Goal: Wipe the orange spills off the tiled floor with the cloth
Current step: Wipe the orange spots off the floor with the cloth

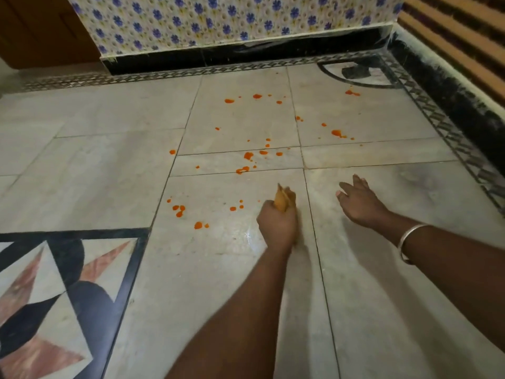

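Little of the wiping appears done: orange spills [247, 155] are scattered across the tiled floor [109, 165] from centre to upper right. The cloth [283, 201], bunched, is gripped in the closed left hand [277, 224] at lower centre, while the right hand [358, 203] is held open and empty.

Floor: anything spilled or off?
Yes. Orange spills dot the pale tiled floor ahead of both hands, from near the left hand, which grips the cloth, out toward the black skirting. None look wiped yet.
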